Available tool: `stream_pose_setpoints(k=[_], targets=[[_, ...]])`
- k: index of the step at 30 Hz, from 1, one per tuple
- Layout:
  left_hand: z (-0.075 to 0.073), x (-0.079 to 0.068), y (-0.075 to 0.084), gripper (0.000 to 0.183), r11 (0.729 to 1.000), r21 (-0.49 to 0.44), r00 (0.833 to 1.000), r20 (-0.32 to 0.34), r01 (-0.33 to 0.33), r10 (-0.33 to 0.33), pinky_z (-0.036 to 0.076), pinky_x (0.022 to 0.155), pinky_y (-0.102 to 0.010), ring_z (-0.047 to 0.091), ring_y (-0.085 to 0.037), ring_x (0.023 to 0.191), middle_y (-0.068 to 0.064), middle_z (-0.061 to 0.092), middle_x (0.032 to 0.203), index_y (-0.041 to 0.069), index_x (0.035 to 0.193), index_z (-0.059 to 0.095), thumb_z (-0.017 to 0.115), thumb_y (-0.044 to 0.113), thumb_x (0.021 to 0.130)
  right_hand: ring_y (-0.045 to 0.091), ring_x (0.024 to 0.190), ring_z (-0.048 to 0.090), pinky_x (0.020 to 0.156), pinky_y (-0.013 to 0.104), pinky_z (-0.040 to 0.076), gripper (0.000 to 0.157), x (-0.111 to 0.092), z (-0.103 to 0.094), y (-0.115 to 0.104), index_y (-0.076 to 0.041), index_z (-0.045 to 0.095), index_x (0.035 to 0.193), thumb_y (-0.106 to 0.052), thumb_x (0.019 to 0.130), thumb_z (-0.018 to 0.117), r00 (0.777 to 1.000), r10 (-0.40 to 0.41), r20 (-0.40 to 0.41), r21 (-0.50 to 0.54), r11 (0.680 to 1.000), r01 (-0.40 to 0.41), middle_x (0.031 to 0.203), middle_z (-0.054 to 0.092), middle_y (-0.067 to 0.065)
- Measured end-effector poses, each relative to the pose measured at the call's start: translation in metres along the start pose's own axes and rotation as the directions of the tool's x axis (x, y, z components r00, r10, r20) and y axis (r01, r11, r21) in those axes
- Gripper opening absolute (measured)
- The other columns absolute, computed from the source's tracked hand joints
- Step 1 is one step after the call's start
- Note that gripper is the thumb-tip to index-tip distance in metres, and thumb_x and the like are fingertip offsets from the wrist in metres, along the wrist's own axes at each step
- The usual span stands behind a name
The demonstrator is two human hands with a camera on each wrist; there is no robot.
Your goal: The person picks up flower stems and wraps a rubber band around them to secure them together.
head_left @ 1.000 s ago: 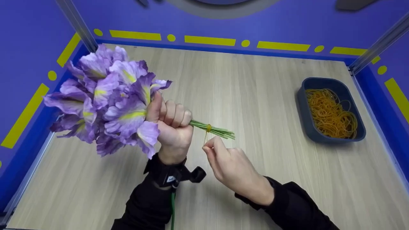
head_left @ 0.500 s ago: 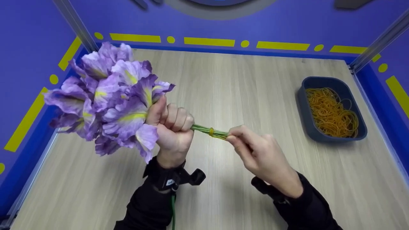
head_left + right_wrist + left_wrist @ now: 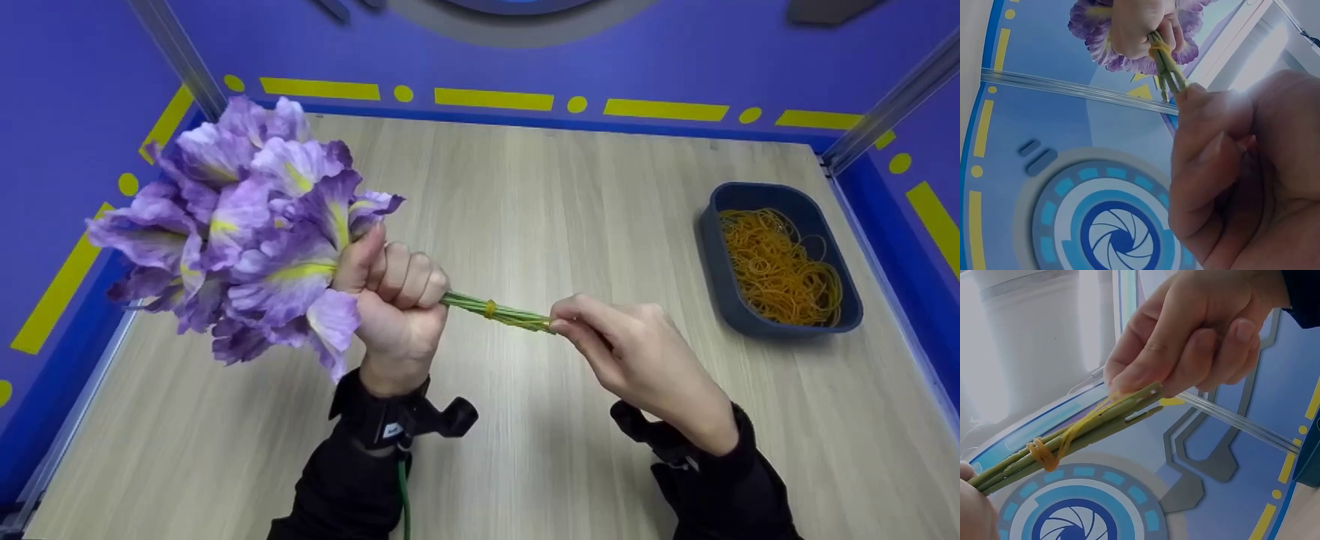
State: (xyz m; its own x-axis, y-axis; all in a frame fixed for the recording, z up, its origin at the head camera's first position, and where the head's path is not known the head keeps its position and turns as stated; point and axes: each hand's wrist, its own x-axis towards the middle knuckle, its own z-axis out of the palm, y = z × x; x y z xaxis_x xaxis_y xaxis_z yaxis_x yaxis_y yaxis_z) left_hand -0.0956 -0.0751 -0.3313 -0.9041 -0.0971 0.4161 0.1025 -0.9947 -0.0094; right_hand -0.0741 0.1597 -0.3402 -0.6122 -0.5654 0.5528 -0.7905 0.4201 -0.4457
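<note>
Purple flowers point(image 3: 247, 225) over table's point(image 3: 570, 210) left half, green stems point(image 3: 465, 302) pointing right. Left hand point(image 3: 397, 315) clamped round stems just below blooms, thumb up against petals. Yellow rubber band point(image 3: 490, 309) looped round stems; right hand point(image 3: 652, 360), fingers bent, pinches its strand at stem ends. Dark bin point(image 3: 718, 277), far right, holds a tangled heap of loose bands point(image 3: 780, 270). Left-wrist view shows strand running from loops to right fingertips; head view barely does.
</note>
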Motion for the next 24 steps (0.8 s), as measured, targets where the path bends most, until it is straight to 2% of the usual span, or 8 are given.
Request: stream_pose_setpoints(k=[7, 12, 15, 19, 24], targets=[[0.0, 0.001, 0.005, 0.058, 1.0, 0.017, 1.0, 0.006, 0.0, 0.0, 0.009, 0.04, -0.018, 0.011, -0.004, 0.043, 0.008, 0.014, 0.05, 0.019, 0.058, 0.015, 0.059, 0.003, 0.092, -0.002, 0.053, 0.036, 0.046, 0.015, 0.031, 0.006, 0.001, 0.0, 0.002, -0.011, 0.068, 0.104, -0.011, 0.102, 0.063, 1.0, -0.026, -0.008, -0.024, 0.999, 0.025, 0.083, 0.065, -0.01], [0.0, 0.003, 0.006, 0.059, 0.999, 0.03, 1.0, 0.003, 0.023, -0.024, 0.009, 0.04, -0.018, 0.011, -0.004, 0.043, 0.008, 0.013, 0.05, 0.019, 0.058, 0.015, 0.06, 0.004, 0.093, -0.001, 0.052, 0.037, 0.046, 0.016, 0.034, 0.018, 0.001, -0.001, 0.0, -0.01, 0.069, 0.103, -0.021, 0.107, 0.055, 0.999, -0.023, -0.038, -0.012, 1.0, 0.022, 0.079, 0.064, -0.009], [0.0, 0.003, 0.006, 0.058, 0.997, -0.016, 0.997, -0.01, 0.075, -0.075, 0.009, 0.041, -0.018, 0.011, -0.003, 0.043, 0.008, 0.013, 0.05, 0.019, 0.058, 0.016, 0.059, 0.004, 0.093, 0.0, 0.052, 0.037, 0.046, 0.018, 0.035, 0.023, 0.002, -0.001, 0.0, -0.011, 0.07, 0.102, -0.024, 0.108, 0.053, 0.998, -0.021, -0.062, -0.001, 1.0, 0.021, 0.077, 0.063, -0.008], [-0.001, 0.003, 0.005, 0.056, 0.985, -0.121, 0.991, -0.024, 0.126, -0.13, 0.01, 0.041, -0.017, 0.012, -0.003, 0.044, 0.009, 0.014, 0.05, 0.02, 0.058, 0.016, 0.056, 0.002, 0.093, 0.001, 0.054, 0.039, 0.048, 0.019, 0.036, 0.022, 0.003, 0.001, 0.004, -0.011, 0.069, 0.102, -0.024, 0.107, 0.053, 0.998, -0.03, -0.053, 0.028, 0.999, 0.031, 0.077, 0.062, -0.008], [0.0, 0.002, 0.003, 0.055, 0.968, -0.184, 0.983, -0.034, 0.172, -0.182, 0.01, 0.041, -0.018, 0.012, -0.002, 0.043, 0.01, 0.015, 0.05, 0.021, 0.059, 0.016, 0.055, 0.002, 0.093, 0.002, 0.058, 0.046, 0.051, 0.016, 0.039, 0.015, 0.01, 0.011, 0.012, -0.011, 0.069, 0.101, -0.02, 0.105, 0.058, 0.993, -0.109, -0.045, 0.104, 0.988, 0.113, 0.078, 0.058, -0.006]])
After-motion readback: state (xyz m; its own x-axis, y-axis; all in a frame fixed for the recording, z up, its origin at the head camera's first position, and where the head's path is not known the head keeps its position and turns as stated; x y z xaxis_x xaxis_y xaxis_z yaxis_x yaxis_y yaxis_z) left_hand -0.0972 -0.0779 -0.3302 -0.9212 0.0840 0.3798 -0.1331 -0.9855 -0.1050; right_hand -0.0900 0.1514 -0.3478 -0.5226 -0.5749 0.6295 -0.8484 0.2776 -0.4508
